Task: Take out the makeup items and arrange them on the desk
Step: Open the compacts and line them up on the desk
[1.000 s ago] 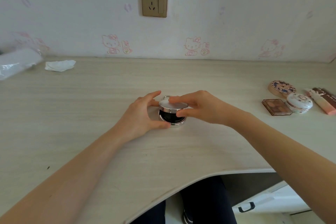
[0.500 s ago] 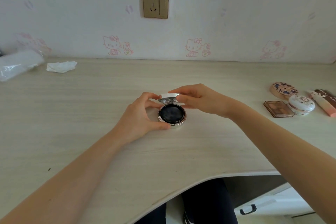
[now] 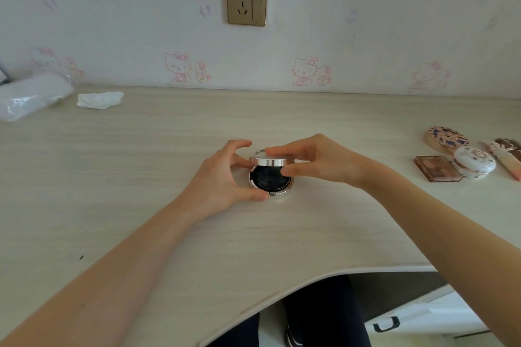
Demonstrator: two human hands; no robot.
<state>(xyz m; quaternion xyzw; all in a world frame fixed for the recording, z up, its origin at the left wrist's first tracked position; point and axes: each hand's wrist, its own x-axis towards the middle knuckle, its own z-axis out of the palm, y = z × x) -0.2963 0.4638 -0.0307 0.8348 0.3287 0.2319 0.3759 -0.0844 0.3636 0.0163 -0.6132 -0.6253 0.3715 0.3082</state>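
At the far left of the pale wooden tabletop (image 3: 141, 163) lie a clear plastic bag (image 3: 31, 96) and a crumpled white tissue (image 3: 99, 99). In the middle, the left hand (image 3: 222, 180) holds the base of a round silver compact with a black inside (image 3: 270, 182). The right hand (image 3: 318, 162) pinches its half-raised lid. At the right edge sit a flowery round case (image 3: 446, 136), a brown square palette (image 3: 437, 167) and a white round jar (image 3: 475, 163).

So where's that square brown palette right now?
The palette lies flat at the desk's right side in the head view, just left of the white round case and well right of both hands.
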